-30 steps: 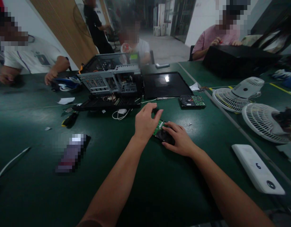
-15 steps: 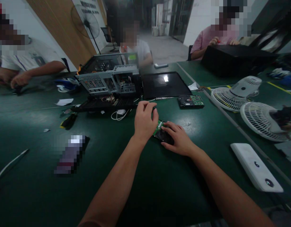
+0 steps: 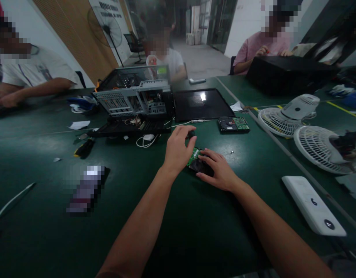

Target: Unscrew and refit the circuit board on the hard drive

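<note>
A hard drive lies on the green table in front of me, its green circuit board facing up. My right hand rests over its right side, fingers bent onto the board and thumb at the near edge, holding it down. Above the drive's far left corner, my left hand is closed round the black handle of what looks like a screwdriver; the tip is hidden. A second hard drive lies farther off to the right. Some tiny metal bits, probably screws, sit right of my right hand.
An opened computer case stands beyond my left hand, a black side panel beside it. Pliers and a phone lie left. Fan parts and a white power bank lie right. Several people sit around the table.
My left hand has turned slightly on the black handle, which shows more now between finger and thumb. My right hand and the hard drive stay almost still.
</note>
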A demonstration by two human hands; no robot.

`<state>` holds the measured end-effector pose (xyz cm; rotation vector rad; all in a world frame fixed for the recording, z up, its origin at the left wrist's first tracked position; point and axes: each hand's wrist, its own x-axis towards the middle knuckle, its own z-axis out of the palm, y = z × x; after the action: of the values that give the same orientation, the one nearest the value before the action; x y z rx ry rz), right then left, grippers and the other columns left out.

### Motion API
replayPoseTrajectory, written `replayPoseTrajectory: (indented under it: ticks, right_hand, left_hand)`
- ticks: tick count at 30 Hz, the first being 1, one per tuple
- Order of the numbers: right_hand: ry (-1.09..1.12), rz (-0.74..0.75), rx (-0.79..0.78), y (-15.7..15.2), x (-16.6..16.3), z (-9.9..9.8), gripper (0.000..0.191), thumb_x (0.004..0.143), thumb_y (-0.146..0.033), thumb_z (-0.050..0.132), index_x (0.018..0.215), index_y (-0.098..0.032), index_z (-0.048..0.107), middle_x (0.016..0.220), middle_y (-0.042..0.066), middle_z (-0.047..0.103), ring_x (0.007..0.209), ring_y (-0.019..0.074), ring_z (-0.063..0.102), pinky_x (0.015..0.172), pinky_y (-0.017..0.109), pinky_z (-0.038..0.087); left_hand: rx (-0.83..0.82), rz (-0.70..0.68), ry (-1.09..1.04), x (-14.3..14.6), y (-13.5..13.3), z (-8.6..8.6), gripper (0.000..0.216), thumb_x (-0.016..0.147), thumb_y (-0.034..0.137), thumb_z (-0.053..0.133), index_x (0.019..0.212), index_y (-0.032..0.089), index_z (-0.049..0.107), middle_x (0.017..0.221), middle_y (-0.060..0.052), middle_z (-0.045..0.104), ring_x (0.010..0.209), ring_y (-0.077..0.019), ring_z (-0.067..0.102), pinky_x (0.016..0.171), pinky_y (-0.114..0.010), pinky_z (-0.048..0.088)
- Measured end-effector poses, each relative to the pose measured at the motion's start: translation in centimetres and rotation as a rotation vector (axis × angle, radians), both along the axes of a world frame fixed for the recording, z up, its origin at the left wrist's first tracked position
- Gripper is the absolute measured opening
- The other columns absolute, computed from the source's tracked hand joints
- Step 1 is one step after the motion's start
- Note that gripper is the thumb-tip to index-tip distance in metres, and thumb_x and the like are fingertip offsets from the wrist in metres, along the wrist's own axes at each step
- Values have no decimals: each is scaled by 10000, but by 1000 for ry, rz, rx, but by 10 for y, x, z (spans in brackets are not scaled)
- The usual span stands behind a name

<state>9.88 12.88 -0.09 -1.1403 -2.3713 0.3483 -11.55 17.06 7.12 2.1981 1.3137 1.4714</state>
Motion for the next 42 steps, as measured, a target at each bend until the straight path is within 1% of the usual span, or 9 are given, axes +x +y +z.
replayPoseTrajectory:
  ticks: [4, 7, 9, 11, 13, 20, 34, 38, 42]
  right_hand:
    - [2, -166, 47, 0, 0, 5, 545, 936, -575, 692, 1376, -253, 677, 1506, 123, 625, 1395, 315, 575, 1162, 465, 465]
    - [30, -491, 92, 7, 19, 12, 413, 1027, -451, 533, 1250, -154, 714, 1264, 206, 713, 1145, 337, 682, 1010, 495, 532]
    - [34, -719, 113, 13, 39, 16, 363, 1015, -344, 483, 1155, -110, 722, 1127, 240, 721, 1015, 362, 690, 896, 525, 532]
    - [-70, -938, 49, 18, 61, 19, 254, 957, -315, 549, 1044, -175, 742, 1047, 168, 746, 979, 334, 691, 845, 461, 521]
    - [-150, -1001, -67, 22, 76, 20, 207, 928, -315, 585, 986, -201, 747, 1009, 136, 757, 951, 315, 694, 812, 425, 504]
    - [-217, -851, -111, 24, 69, 11, 215, 954, -322, 581, 992, -211, 761, 1014, 112, 778, 945, 287, 706, 808, 393, 502]
    - [-304, -894, -155, 27, 56, 7, 282, 981, -337, 529, 1013, -180, 761, 1079, 166, 761, 930, 311, 716, 770, 409, 500]
    - [-159, -840, -109, 28, 56, 8, 261, 975, -339, 532, 960, -181, 740, 983, 153, 755, 906, 296, 696, 791, 405, 498]
    - [53, -625, -117, 35, 43, 15, 231, 979, -376, 566, 922, -204, 710, 876, 96, 738, 810, 254, 670, 758, 374, 490]
  left_hand:
    - [-15, -6, -17, -1, 0, 1, 344, 938, 75, 671, 1236, 246, 658, 1185, -58, 695, 1077, -221, 687, 936, -407, 626]
    - [-26, -10, -10, -2, 1, 1, 355, 932, 71, 679, 1242, 243, 658, 1194, -62, 699, 1092, -227, 691, 958, -423, 623]
    - [-26, -11, -2, -2, 1, 1, 348, 929, 72, 682, 1231, 244, 662, 1183, -64, 702, 1094, -232, 692, 964, -431, 622]
    - [-24, -14, 4, -1, 0, 1, 341, 928, 70, 679, 1221, 244, 666, 1171, -65, 703, 1097, -235, 692, 968, -439, 621]
    - [-20, -18, 3, 0, -1, 2, 342, 929, 64, 671, 1219, 244, 665, 1167, -65, 701, 1104, -237, 691, 973, -440, 621]
    - [-12, -15, -8, 1, -4, 5, 348, 928, 57, 662, 1217, 251, 664, 1177, -63, 703, 1096, -231, 693, 968, -429, 620]
    - [-18, -34, -28, 0, -4, 6, 316, 939, 73, 663, 1208, 240, 669, 1168, -63, 702, 1095, -224, 689, 970, -418, 617]
    - [-24, -33, -22, 0, -3, 4, 304, 940, 81, 669, 1203, 234, 671, 1164, -63, 699, 1092, -220, 687, 968, -415, 617]
    - [-47, -34, -10, 0, -4, 4, 289, 949, 84, 656, 1201, 224, 673, 1170, -63, 699, 1099, -216, 683, 980, -408, 611]
